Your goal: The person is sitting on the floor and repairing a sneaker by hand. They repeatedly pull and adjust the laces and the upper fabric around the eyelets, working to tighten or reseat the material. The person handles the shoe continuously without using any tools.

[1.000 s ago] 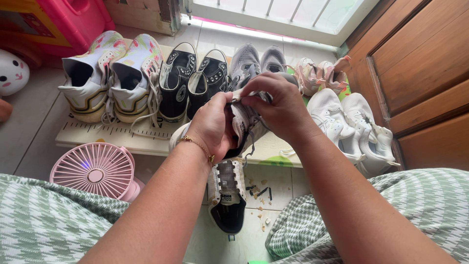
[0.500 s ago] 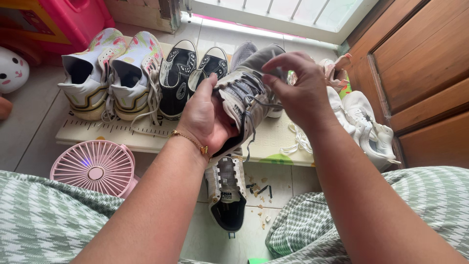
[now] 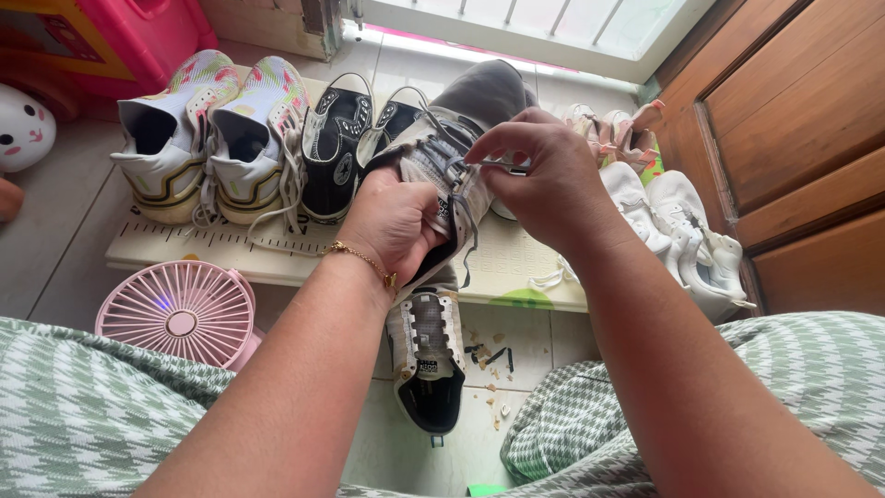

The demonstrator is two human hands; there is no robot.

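Head camera looks down past your knees in green-and-white checked trousers (image 3: 83, 406) to a tiled floor (image 3: 55, 231). Beyond your hands a pale mat (image 3: 212, 251) carries a row of shoes: two white sneakers with pastel patterns (image 3: 207, 138) to the far left of your left hand, a pair of black canvas shoes (image 3: 346, 138) just past it, and white and pink shoes (image 3: 678, 217) to the right of your right hand, beside a wooden cabinet (image 3: 793, 138). A pink fan (image 3: 177, 315) lies on the floor below and left of your left wrist. A matching worn sneaker (image 3: 426, 355) sits on the floor directly under your hands, with small scraps beside it.

Your left hand (image 3: 392, 221) is wrapped around the grey sneaker (image 3: 452, 157), holding it up above the mat with its toe pointing away from you. Your right hand (image 3: 544, 175) is closed in a pinch on the shoelace (image 3: 489, 164) at the sneaker's upper eyelets, touching the shoe just right of your left hand. A thin gold bracelet (image 3: 364, 261) circles your left wrist.
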